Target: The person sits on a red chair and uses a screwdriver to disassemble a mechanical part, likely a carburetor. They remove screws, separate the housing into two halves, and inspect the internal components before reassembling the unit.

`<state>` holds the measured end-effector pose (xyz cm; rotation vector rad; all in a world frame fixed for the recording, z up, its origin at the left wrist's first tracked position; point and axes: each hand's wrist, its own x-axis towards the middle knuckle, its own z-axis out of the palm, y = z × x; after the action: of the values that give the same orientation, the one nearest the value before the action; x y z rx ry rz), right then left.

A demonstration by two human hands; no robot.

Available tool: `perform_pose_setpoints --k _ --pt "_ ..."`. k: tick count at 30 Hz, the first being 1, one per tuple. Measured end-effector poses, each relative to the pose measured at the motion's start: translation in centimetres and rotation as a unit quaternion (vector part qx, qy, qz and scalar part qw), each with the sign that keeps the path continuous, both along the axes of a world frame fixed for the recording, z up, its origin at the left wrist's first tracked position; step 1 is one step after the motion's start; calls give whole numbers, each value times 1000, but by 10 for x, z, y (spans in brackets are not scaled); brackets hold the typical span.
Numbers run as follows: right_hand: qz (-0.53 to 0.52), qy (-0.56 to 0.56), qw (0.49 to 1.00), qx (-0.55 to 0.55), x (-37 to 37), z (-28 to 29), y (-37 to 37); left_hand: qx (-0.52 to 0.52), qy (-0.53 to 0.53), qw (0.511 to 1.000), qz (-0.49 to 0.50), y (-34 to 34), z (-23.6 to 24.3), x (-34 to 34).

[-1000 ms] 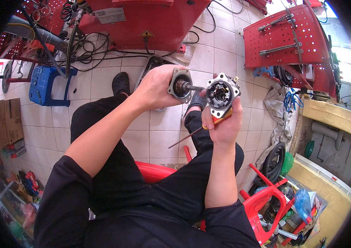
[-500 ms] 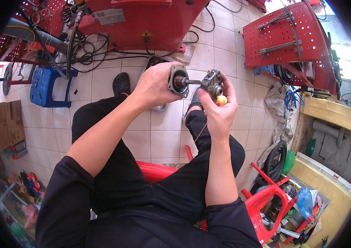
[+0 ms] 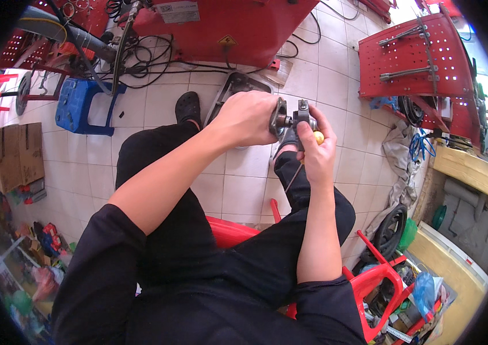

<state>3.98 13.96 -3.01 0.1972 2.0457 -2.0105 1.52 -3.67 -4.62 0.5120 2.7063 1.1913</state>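
In front of my knees, my left hand (image 3: 248,118) is closed round a metal housing whose dark flange (image 3: 279,119) faces right; the hand covers most of its body. A short length of metal shaft (image 3: 287,120) shows between the flange and a grey metal fitting (image 3: 301,115). My right hand (image 3: 319,150) grips that fitting, thumb on the near side. Tucked in the same hand is a screwdriver-like tool with a rounded yellow end (image 3: 318,137), its thin shank slanting down toward my lap. Whether the flange and fitting touch, I cannot tell.
Beyond my hands, a metal tray (image 3: 220,95) lies on the tiled floor between my feet. A red machine (image 3: 226,34) with black cables stands ahead. There is a blue stool (image 3: 80,109) at left, a red perforated cabinet (image 3: 410,69) at right, and a red chair (image 3: 373,284) beside me.
The fitting and the flanged housing have come closer together, so less shaft shows between them. Both parts have turned, and the housing's open face is now seen edge-on. The whole view has shifted slightly.
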Motion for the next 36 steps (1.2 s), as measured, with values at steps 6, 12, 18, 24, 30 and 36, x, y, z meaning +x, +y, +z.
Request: perform_pose_setpoints --k 6,12,18,24,30,36 --pt "-6 41 999 20 -1 -12 -5 -61 -59 996 0 -1 -1 -2" --pt "42 -27 999 1 1 -25 -5 -51 -65 996 -15 -5 3 0" --pt "32 93 989 108 2 -39 -6 0 -116 993 -23 -3 -1 1" --pt "56 40 995 66 3 -26 -8 49 -168 984 -42 -5 -4 0" --pt "66 -25 997 31 2 -29 -8 -1 -266 962 -51 -7 4 -1" --pt "45 -28 998 37 4 -27 -14 -5 -237 971 -36 -6 2 1"
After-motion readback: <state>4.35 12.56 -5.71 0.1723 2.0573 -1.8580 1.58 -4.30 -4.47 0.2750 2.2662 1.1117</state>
